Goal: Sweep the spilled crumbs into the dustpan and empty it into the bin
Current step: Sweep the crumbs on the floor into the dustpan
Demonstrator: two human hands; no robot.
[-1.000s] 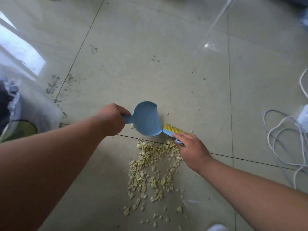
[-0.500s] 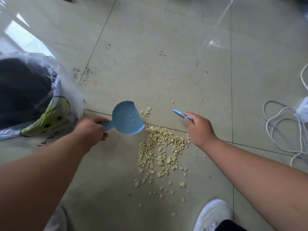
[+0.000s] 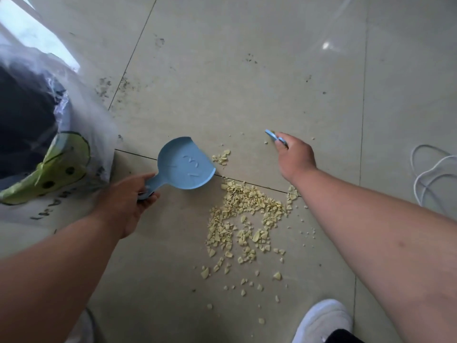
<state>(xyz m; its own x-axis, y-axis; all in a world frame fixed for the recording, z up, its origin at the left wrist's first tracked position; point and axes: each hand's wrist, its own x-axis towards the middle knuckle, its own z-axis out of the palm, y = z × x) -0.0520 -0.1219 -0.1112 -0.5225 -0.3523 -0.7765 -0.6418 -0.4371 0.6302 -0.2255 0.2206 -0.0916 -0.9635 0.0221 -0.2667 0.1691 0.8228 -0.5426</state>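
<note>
We've got our left hand [image 3: 128,201] gripping the light, stiff dustpan [image 3: 185,167] by its handle at 9 o'clock of the crumbs [image 3: 247,219] (loose, scatter-prone), right hand [image 3: 294,157] pinching the brush [image 3: 274,137].

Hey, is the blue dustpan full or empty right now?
Empty. The dustpan, gripped by the left hand, shows only bare blue plastic inside, while the crumbs lie on the floor beside it.
</note>
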